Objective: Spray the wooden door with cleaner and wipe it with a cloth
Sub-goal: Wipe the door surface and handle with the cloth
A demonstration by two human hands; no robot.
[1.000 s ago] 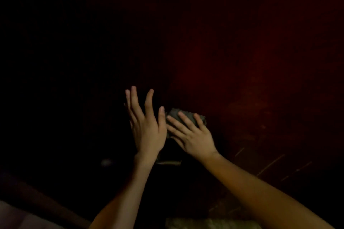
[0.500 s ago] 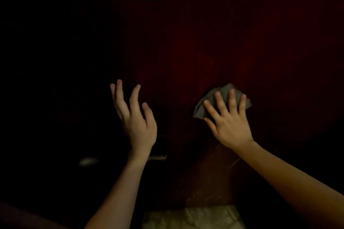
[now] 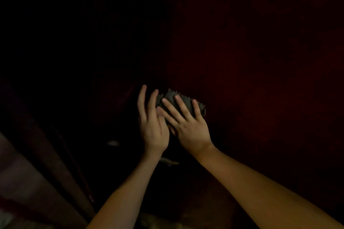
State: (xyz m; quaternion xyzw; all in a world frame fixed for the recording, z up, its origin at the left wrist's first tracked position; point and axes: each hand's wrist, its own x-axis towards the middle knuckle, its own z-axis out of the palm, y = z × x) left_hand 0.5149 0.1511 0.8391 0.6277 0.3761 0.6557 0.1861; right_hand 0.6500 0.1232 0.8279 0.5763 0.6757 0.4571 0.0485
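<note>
Against the dark red wooden door (image 3: 260, 80), low in the middle of the view, the right hand (image 3: 189, 128) is pressing a grey cloth (image 3: 168, 96) flat to the wood. Its fingers (image 3: 178, 104) are lying straight and spread apart over the cloth, not curling round it, and the cloth's zigzag-cut edge is showing above and to the right of them. The left hand (image 3: 152, 128) is reaching up just beside it, on its left, fingers straight and close together, holding nothing; its inner edge is meeting the right hand's index finger and thumb, and I cannot tell whether it is touching the cloth or the door. Both bare forearms (image 3: 260, 182) are coming up from the bottom edge. Just below the left wrist a small pale metal piece (image 3: 169, 162) is catching the light, too dim to identify. Left of the door, faint slanting bands of paler trim (image 3: 28, 163) are showing at lower left in the darkness.
</note>
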